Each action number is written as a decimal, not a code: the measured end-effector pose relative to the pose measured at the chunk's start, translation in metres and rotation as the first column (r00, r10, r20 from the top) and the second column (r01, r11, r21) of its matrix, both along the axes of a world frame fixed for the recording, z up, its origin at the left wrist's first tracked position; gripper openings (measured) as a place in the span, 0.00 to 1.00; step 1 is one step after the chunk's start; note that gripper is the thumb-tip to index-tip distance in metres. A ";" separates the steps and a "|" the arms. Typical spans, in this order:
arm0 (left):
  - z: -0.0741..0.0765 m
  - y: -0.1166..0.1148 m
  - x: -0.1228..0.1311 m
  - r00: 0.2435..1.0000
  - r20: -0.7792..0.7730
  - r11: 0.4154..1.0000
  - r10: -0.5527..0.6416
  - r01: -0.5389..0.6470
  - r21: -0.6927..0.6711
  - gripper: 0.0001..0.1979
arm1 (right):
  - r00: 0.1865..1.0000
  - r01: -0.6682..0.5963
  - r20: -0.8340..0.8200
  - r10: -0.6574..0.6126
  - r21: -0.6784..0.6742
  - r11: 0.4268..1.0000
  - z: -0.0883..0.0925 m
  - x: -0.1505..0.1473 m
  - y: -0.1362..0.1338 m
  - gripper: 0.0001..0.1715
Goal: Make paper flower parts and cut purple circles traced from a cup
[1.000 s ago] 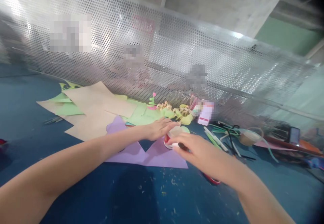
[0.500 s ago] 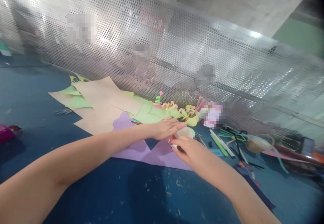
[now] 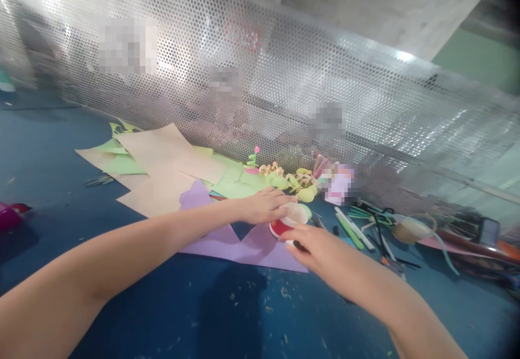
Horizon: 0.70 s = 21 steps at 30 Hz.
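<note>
A red paper cup (image 3: pixel 280 229) with a white rim and pale open mouth stands tilted over a cut purple paper sheet (image 3: pixel 260 253). My left hand (image 3: pixel 266 206) is curled around the cup's left side, fingertips at its rim. My right hand (image 3: pixel 312 242) is closed at the cup's near right side, its fingers around a small white-and-black thing (image 3: pixel 299 246) whose kind I cannot make out. The cup's far side is partly hidden by my fingers.
Beige paper sheets (image 3: pixel 158 175) and green paper (image 3: pixel 231 183) lie at the left back. Yellow-green paper pieces (image 3: pixel 304 192), pens (image 3: pixel 351 230) and a wire roll (image 3: pixel 410 230) lie to the right. A perforated metal screen (image 3: pixel 276 88) stands behind, people beyond it.
My right hand has shifted slightly right and down, uncovering the cup's red side and pale mouth. My left hand stays nearly in place.
</note>
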<state>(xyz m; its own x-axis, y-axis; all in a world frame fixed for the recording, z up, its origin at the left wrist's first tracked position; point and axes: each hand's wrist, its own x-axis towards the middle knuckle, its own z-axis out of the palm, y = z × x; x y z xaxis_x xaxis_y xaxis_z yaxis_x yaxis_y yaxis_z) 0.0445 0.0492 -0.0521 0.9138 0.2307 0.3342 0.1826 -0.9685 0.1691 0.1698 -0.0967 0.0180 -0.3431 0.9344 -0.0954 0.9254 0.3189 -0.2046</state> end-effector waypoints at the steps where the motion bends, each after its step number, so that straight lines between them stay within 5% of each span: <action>1: 0.001 -0.001 0.000 1.000 0.004 1.000 0.005 -0.005 -0.008 0.23 | 1.000 0.009 -0.009 -0.009 -0.009 1.000 0.002 0.002 0.000 0.16; 5: 0.002 -0.004 0.001 0.999 0.012 0.998 0.042 -0.042 -0.036 0.23 | 0.995 0.027 -0.090 -0.034 -0.077 0.997 0.018 0.020 0.002 0.16; 11: 0.001 -0.004 0.000 0.997 0.026 0.995 0.076 -0.074 -0.062 0.23 | 0.888 0.245 -0.349 -0.298 -0.187 0.951 0.043 0.092 0.017 0.19; 16: 0.002 -0.005 0.001 0.985 0.095 0.989 0.144 -0.141 -0.039 0.23 | 0.483 0.434 -0.796 -0.365 -0.144 0.889 0.016 0.126 0.064 0.19; 21: 0.005 -0.009 0.002 0.973 0.116 0.980 0.201 -0.201 -0.011 0.22 | 0.435 0.415 -0.824 -0.363 -0.174 0.893 -0.023 0.103 0.113 0.23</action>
